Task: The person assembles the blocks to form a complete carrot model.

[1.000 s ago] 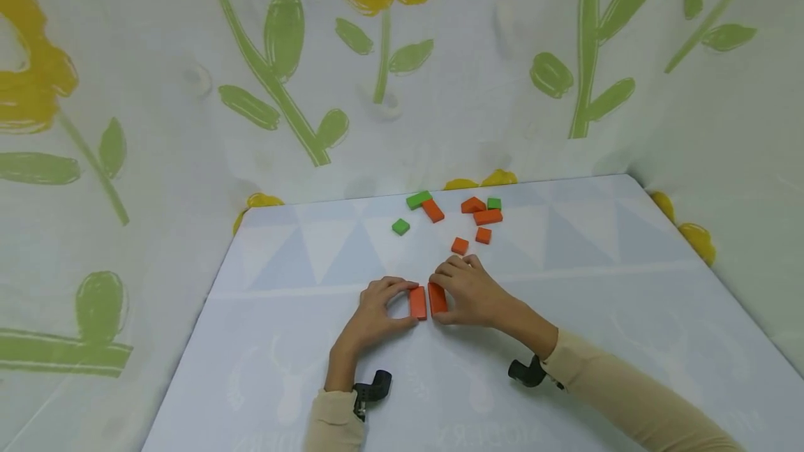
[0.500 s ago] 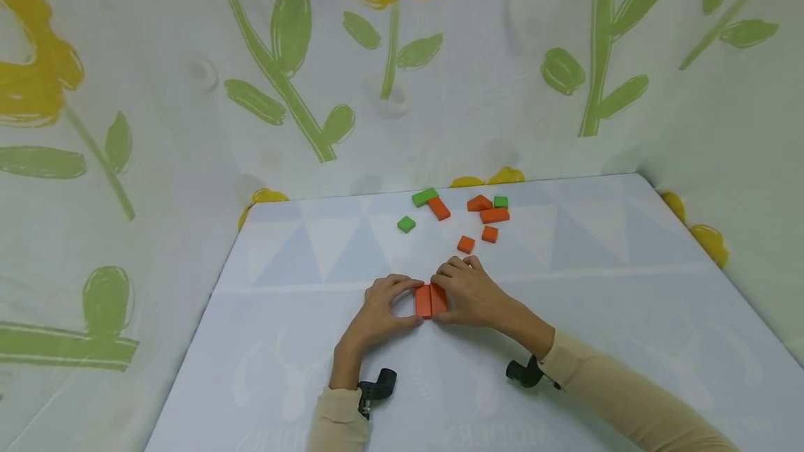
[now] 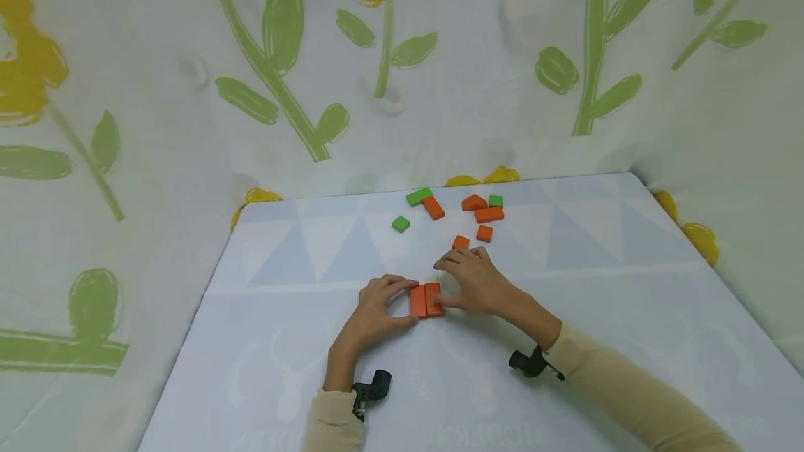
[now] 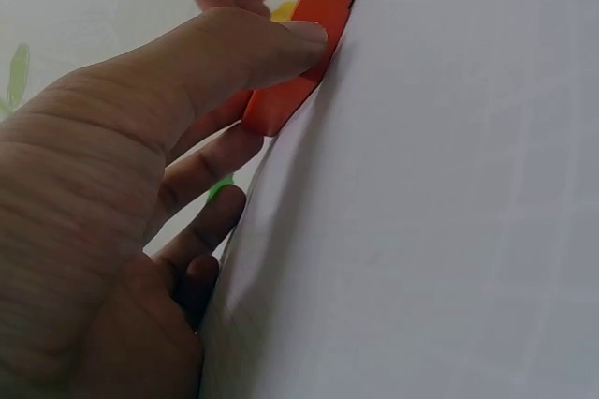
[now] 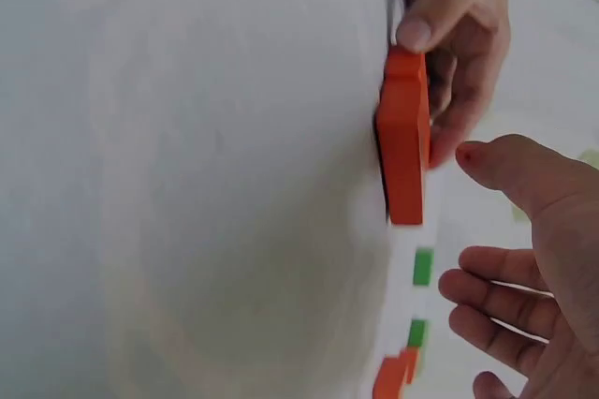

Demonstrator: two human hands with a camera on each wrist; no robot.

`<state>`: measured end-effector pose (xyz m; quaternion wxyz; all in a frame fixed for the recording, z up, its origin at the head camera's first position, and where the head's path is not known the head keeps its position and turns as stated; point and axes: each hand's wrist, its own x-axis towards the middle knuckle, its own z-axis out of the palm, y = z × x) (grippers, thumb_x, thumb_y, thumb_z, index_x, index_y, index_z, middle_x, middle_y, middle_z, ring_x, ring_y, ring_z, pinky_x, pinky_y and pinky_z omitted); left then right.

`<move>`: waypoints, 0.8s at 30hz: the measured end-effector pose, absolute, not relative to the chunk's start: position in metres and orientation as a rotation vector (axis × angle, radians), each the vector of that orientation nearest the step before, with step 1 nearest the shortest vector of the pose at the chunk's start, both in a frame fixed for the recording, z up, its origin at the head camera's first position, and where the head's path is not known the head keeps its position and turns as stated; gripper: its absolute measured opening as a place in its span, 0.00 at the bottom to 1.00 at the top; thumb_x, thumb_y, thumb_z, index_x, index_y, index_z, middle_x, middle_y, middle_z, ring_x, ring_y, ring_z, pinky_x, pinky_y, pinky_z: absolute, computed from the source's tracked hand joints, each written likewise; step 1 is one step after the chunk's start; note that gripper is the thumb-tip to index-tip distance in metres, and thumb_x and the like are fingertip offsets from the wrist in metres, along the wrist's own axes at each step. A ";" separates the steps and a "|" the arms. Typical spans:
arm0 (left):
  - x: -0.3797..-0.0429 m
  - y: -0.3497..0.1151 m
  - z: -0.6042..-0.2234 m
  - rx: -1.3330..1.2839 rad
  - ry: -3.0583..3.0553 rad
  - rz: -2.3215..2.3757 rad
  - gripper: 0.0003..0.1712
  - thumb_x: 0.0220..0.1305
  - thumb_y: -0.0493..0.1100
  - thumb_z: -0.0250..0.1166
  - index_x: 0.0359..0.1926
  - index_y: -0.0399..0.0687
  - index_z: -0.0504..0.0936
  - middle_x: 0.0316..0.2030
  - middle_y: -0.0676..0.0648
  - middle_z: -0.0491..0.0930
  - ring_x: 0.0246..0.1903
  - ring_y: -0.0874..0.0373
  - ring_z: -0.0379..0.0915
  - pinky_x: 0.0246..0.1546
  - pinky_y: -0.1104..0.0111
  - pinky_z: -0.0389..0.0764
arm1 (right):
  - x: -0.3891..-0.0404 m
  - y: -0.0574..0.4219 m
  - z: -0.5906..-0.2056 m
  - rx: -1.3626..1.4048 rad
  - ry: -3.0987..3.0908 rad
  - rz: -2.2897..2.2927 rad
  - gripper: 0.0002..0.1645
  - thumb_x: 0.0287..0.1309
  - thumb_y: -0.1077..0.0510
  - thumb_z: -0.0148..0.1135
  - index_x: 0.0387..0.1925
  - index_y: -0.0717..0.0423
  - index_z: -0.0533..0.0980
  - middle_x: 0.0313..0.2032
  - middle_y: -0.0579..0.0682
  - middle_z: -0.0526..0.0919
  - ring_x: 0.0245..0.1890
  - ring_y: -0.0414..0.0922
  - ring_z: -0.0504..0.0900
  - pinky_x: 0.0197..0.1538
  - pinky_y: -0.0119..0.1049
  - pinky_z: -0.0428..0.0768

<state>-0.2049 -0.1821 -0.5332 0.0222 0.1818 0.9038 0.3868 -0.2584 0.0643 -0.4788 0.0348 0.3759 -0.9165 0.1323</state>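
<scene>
Two orange rectangular blocks lie side by side on the table, long sides together. My left hand pinches the left block, thumb at its near end and fingers at its far end. The thumb also shows on the orange block in the left wrist view. My right hand is raised just right of the right block, its thumb overlapping that block in the head view. From the right wrist, its spread fingers and thumb appear apart from the right block, holding nothing.
Beyond the hands lie loose blocks: a green bar, an orange bar, a green cube, an orange roof-shaped block and several other small ones. A flower-patterned curtain stands behind the table.
The right block moved left until it met the left block, closing the gap. My right hand then let go and lifted away to the right. My left hand kept its pinch.
</scene>
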 end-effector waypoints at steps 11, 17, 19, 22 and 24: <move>-0.204 -0.182 -0.534 0.526 2.806 1.193 0.32 0.56 0.51 0.75 0.63 0.63 0.78 0.58 0.56 0.73 0.60 0.53 0.63 0.63 0.49 0.57 | -0.295 0.095 -0.471 0.889 -2.884 0.418 0.28 0.56 0.44 0.72 0.52 0.56 0.81 0.52 0.54 0.81 0.56 0.53 0.75 0.55 0.56 0.66; -0.204 -0.185 -0.535 0.528 2.800 1.210 0.32 0.55 0.51 0.75 0.63 0.64 0.78 0.58 0.56 0.73 0.61 0.54 0.63 0.63 0.49 0.56 | -0.317 0.110 -0.466 0.763 -2.909 0.418 0.28 0.58 0.46 0.71 0.55 0.59 0.80 0.53 0.56 0.81 0.55 0.55 0.73 0.56 0.59 0.65; -0.204 -0.186 -0.535 0.538 2.795 1.225 0.32 0.55 0.50 0.75 0.63 0.63 0.78 0.58 0.57 0.73 0.61 0.54 0.63 0.63 0.49 0.56 | -0.323 0.116 -0.464 0.712 -2.908 0.429 0.29 0.59 0.47 0.70 0.55 0.61 0.79 0.52 0.57 0.81 0.54 0.56 0.73 0.55 0.60 0.65; -0.204 -0.185 -0.536 0.537 2.786 1.229 0.32 0.56 0.51 0.75 0.63 0.64 0.78 0.58 0.58 0.73 0.61 0.55 0.62 0.63 0.50 0.55 | -0.333 0.123 -0.464 0.635 -2.915 0.411 0.29 0.60 0.46 0.69 0.55 0.62 0.79 0.51 0.60 0.80 0.53 0.58 0.72 0.54 0.60 0.64; -0.204 -0.185 -0.537 0.542 2.779 1.228 0.32 0.56 0.51 0.75 0.63 0.64 0.78 0.58 0.59 0.72 0.61 0.56 0.62 0.63 0.50 0.55 | -0.340 0.127 -0.466 0.584 -2.937 0.379 0.30 0.61 0.45 0.68 0.55 0.63 0.79 0.51 0.61 0.80 0.54 0.59 0.71 0.54 0.61 0.64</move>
